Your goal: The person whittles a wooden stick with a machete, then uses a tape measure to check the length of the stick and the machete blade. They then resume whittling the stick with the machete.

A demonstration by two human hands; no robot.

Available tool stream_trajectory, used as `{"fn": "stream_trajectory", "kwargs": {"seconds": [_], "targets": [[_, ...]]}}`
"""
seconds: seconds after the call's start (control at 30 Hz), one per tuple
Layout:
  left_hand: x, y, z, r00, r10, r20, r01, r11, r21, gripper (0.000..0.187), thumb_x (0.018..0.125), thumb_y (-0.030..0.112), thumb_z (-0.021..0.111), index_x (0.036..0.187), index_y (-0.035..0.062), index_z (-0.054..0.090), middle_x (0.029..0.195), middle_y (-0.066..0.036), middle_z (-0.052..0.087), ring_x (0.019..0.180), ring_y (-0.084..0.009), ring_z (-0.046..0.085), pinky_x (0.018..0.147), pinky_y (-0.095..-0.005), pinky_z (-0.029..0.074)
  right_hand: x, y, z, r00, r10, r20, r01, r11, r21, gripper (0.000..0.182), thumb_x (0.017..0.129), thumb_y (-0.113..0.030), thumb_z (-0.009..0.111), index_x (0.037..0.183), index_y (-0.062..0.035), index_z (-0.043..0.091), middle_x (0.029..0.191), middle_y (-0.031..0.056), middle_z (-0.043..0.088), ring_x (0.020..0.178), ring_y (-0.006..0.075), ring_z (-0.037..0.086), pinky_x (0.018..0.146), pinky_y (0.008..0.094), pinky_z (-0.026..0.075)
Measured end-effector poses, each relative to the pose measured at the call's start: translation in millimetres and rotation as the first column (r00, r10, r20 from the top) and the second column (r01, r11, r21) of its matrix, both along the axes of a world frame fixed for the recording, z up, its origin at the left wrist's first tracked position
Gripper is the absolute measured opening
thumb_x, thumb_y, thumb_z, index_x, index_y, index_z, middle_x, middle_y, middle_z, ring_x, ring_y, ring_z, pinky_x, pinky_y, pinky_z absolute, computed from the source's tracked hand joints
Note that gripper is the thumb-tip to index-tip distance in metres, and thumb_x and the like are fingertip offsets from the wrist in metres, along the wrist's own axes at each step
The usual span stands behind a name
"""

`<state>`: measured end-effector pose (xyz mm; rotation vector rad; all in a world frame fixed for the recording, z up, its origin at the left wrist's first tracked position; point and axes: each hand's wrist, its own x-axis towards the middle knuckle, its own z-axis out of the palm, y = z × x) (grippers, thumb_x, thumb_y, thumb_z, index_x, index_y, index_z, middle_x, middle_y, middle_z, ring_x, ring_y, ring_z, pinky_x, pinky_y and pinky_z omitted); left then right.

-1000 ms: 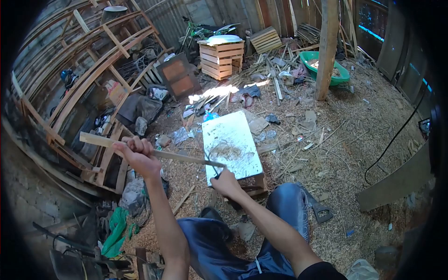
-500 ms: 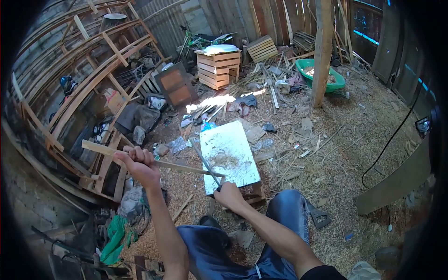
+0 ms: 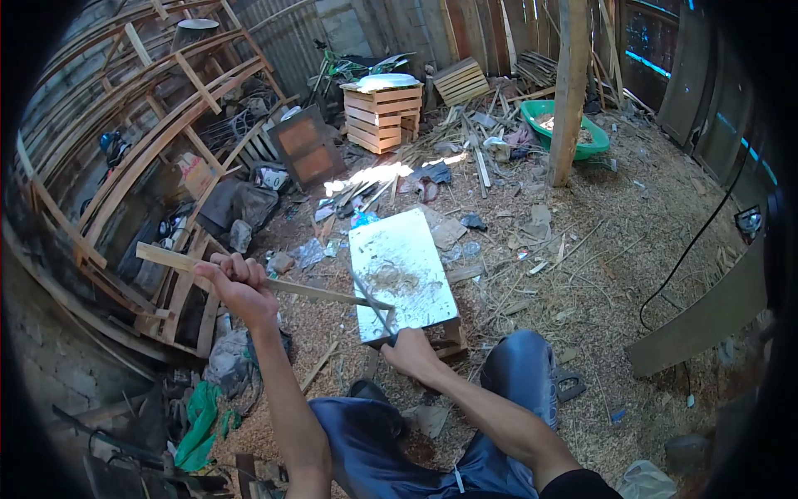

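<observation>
My left hand (image 3: 241, 287) is closed around a narrow wooden strip (image 3: 312, 292) near its left end. The strip's right end lies over a white-topped small table (image 3: 403, 249) with shavings on it. Fingers wrapped, my right hand (image 3: 410, 351) grips the lower end of a long dark blade (image 3: 368, 296) at the table's near edge. The blade crosses the strip close to the strip's right end. The handle is mostly hidden in my right hand.
Wooden racks (image 3: 133, 187) stand at the left. A slatted crate (image 3: 378, 121), a wooden post (image 3: 569, 100) and a green basin (image 3: 590, 148) are farther back. A saw handle (image 3: 570, 386) lies beside my knee; a curved panel (image 3: 698, 316) is at the right.
The whole view has shifted slightly. The blade has moved a little along the strip and stands at a somewhat different angle. Both hands keep their grips.
</observation>
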<state>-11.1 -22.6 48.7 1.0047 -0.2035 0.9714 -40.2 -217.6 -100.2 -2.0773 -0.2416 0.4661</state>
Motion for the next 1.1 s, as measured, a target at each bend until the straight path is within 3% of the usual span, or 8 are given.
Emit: {"fn": "stream_trajectory", "kwargs": {"seconds": [0.17,0.23,0.5,0.63,0.67,0.8,0.93,1.1], "targets": [[-4,-2,-1,1.0,0.006,-0.005,-0.006,0.998,0.066,0.052,0.089,0.06,0.039,0.065,0.015,0.024,0.052,0.006,0.015,0.043,-0.0056,0.011,0.039,-0.0243,0.011,-4,-2,-3,1.0,0.021,-0.004,-0.021,0.998,0.051,0.035,0.077,-0.025,0.061,0.085,0.0097,0.064,0.077,0.0278,0.063,0.078,0.0404,0.064,0.073,0.0451,0.051],[-3,-4,1,1.0,0.005,-0.001,-0.005,0.997,0.078,0.052,0.089,0.06,0.038,0.066,0.015,0.024,0.052,0.006,0.015,0.043,-0.0056,0.011,0.039,-0.0242,0.012,14,2,-53,0.986,-0.041,-0.164,0.042,0.999,0.0,0.036,0.076,-0.026,0.062,0.085,0.009,0.064,0.082,0.0262,0.064,0.081,0.0399,0.064,0.074,0.0454,0.051],[-7,-8,13,0.991,0.115,-0.071,-0.116,0.993,-0.022,0.048,0.093,0.055,0.036,0.068,0.0149,0.027,0.054,0.006,0.015,0.043,-0.0054,0.012,0.039,-0.0242,0.012,-10,-8,-22,0.998,0.053,-0.041,-0.057,0.993,-0.103,0.039,0.077,-0.024,0.061,0.081,0.0147,0.061,0.077,0.0347,0.06,0.079,0.0459,0.062,0.073,0.0462,0.052],[-6,-1,9,0.994,0.092,-0.054,-0.092,0.996,0.001,0.048,0.092,0.055,0.037,0.068,0.0144,0.029,0.054,0.006,0.016,0.043,-0.0052,0.012,0.038,-0.0239,0.011,-2,-9,-37,0.981,0.056,-0.187,-0.052,0.998,0.022,0.042,0.077,-0.026,0.06,0.077,0.0163,0.059,0.07,0.0307,0.061,0.074,0.0409,0.065,0.068,0.044,0.052],[-6,0,9,0.996,0.083,-0.043,-0.082,0.996,0.023,0.048,0.092,0.055,0.038,0.068,0.0143,0.028,0.054,0.006,0.017,0.043,-0.0052,0.012,0.038,-0.0239,0.012,2,-6,-44,0.986,0.033,-0.165,-0.028,0.999,0.036,0.038,0.077,-0.026,0.059,0.067,0.0103,0.062,0.059,0.021,0.061,0.059,0.0277,0.066,0.06,0.0398,0.053],[-4,-7,9,0.999,0.042,-0.03,-0.039,0.995,0.089,0.05,0.09,0.057,0.041,0.068,0.014,0.026,0.053,0.006,0.017,0.043,-0.0053,0.012,0.038,-0.0243,0.011,-6,-3,-24,0.992,0.022,-0.124,-0.022,1.0,0.002,0.036,0.076,-0.024,0.059,0.069,0.0106,0.061,0.058,0.0216,0.06,0.057,0.0299,0.064,0.059,0.0386,0.052],[-4,-29,14,0.998,0.026,-0.055,-0.021,0.995,0.094,0.051,0.089,0.058,0.039,0.067,0.014,0.025,0.054,0.006,0.014,0.044,-0.0064,0.009,0.039,-0.0245,0.011,-24,0,24,0.997,0.063,0.048,-0.07,0.986,0.151,0.036,0.078,-0.022,0.061,0.083,0.0132,0.06,0.07,0.0288,0.061,0.075,0.0405,0.064,0.069,0.0436,0.051],[-3,-29,12,0.999,-0.02,-0.048,0.025,0.992,0.127,0.051,0.09,0.057,0.039,0.067,0.014,0.025,0.054,0.006,0.015,0.044,-0.0063,0.01,0.039,-0.025,0.011,-23,9,-4,0.997,-0.045,-0.065,0.055,0.987,0.15,0.038,0.079,-0.025,0.062,0.086,0.0123,0.06,0.078,0.0289,0.063,0.079,0.0413,0.064,0.071,0.0443,0.051]]}}
